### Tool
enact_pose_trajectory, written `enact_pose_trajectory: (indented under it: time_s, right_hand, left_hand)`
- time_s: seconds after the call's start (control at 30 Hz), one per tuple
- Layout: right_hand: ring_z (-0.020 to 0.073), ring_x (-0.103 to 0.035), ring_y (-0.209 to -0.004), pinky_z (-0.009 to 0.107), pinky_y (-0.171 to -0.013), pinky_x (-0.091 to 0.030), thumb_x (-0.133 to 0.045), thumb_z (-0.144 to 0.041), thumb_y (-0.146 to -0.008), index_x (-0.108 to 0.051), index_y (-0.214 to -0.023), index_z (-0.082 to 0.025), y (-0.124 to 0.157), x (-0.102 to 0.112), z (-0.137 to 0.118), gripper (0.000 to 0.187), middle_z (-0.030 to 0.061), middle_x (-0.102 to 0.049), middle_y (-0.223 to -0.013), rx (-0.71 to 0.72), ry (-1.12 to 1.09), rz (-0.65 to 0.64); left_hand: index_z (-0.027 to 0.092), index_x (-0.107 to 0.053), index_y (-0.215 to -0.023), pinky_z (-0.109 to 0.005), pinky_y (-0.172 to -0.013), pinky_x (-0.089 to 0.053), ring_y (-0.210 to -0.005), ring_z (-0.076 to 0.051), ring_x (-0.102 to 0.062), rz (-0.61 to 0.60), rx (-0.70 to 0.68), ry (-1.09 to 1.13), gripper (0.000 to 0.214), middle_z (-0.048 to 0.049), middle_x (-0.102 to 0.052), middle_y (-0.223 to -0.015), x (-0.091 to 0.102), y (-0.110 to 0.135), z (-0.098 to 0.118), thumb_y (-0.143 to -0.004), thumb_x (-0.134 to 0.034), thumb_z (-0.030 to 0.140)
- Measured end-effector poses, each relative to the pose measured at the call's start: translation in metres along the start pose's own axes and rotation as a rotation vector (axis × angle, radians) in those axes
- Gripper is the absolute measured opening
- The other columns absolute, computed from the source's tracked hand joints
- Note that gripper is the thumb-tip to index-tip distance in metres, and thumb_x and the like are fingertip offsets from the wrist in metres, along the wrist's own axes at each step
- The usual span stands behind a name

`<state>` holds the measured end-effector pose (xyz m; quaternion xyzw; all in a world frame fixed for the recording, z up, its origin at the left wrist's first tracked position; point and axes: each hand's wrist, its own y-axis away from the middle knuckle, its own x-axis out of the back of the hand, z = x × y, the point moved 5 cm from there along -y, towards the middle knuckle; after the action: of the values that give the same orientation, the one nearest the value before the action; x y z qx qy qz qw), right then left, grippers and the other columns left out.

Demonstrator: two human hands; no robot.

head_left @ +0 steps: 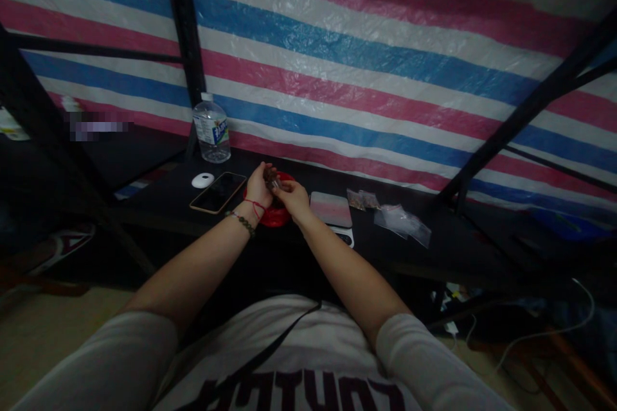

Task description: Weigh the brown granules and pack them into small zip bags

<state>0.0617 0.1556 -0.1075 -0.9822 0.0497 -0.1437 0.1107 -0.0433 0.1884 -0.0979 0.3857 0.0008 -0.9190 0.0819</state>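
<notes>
Both hands meet above a red bowl [276, 217] near the front edge of the black shelf. My left hand [259, 187], a red string and a beaded bracelet on its wrist, is curled around small brown pieces [270, 174]. My right hand [295, 198] pinches a small clear plastic bag [276, 184] against those pieces. Dim light blurs the fingertips, and what the pieces are cannot be made out. Just right of the right hand lies a small digital scale [331, 210] with a flat plate.
A phone [219, 192], a white round case [203, 180] and a large clear bottle [212, 131] stand left. Filled small bags [362, 200] and clear empty bags [403, 221] lie right of the scale. Black metal posts [186, 32] and a striped sheet [337, 64] bound the shelf.
</notes>
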Motion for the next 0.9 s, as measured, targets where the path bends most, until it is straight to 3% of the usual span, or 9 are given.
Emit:
enact_pose_trajectory:
  time_s: [0.17, 0.33, 0.53, 0.67, 0.9]
  right_hand:
    - [0.016, -0.067, -0.09, 0.031, -0.085, -0.051, -0.071, -0.019, -0.068, -0.065, -0.1, -0.021, 0.002, -0.002, -0.004, 0.033, 0.0031, -0.071, -0.099, 0.033, 0.0, -0.044]
    - [0.0164, -0.067, -0.082, 0.031, -0.079, -0.052, -0.07, -0.03, -0.071, -0.065, -0.101, -0.019, 0.001, -0.003, -0.002, 0.032, 0.0039, -0.071, -0.091, -0.012, -0.015, -0.037]
    - [0.0151, -0.067, -0.088, 0.029, -0.084, -0.051, -0.07, -0.019, -0.067, -0.064, -0.103, -0.018, 0.0, -0.002, -0.007, 0.036, 0.0041, -0.07, -0.099, 0.022, -0.018, -0.005]
    - [0.0161, -0.067, -0.09, 0.029, -0.085, -0.051, -0.07, -0.021, -0.068, -0.065, -0.102, -0.017, -0.002, 0.0, -0.009, 0.035, 0.0052, -0.07, -0.1, 0.036, -0.012, -0.004]
    - [0.0186, -0.068, -0.089, 0.032, -0.085, -0.052, -0.07, -0.025, -0.069, -0.067, -0.099, -0.018, -0.013, 0.002, 0.001, 0.031, 0.0054, -0.072, -0.097, 0.034, -0.053, 0.012]
  left_hand:
    - [0.017, -0.059, -0.078, -0.023, -0.055, -0.044, -0.05, -0.009, -0.052, 0.045, 0.032, 0.092, 0.015, 0.003, -0.053, -0.059, 0.003, 0.001, -0.003, -0.084, -0.053, 0.029]
    - [0.017, -0.059, -0.083, -0.024, -0.058, -0.046, -0.055, -0.011, -0.056, 0.008, 0.036, 0.077, 0.017, 0.0017, -0.056, -0.064, 0.003, 0.001, -0.005, -0.084, -0.051, 0.033]
    - [0.017, -0.06, -0.085, -0.026, -0.057, -0.047, -0.056, -0.012, -0.057, -0.053, 0.025, 0.083, 0.02, 0.001, -0.056, -0.065, 0.0, 0.002, -0.005, -0.082, -0.053, 0.036]
    - [0.016, -0.06, -0.085, -0.026, -0.056, -0.047, -0.057, -0.013, -0.058, -0.072, 0.038, 0.052, 0.019, -0.0004, -0.059, -0.066, -0.003, 0.005, -0.007, -0.083, -0.051, 0.032]
    - [0.014, -0.062, -0.078, -0.027, -0.068, -0.049, -0.066, -0.014, -0.061, -0.123, 0.027, -0.012, 0.017, -0.0033, -0.064, -0.071, -0.006, 0.001, -0.015, -0.077, -0.056, 0.03]
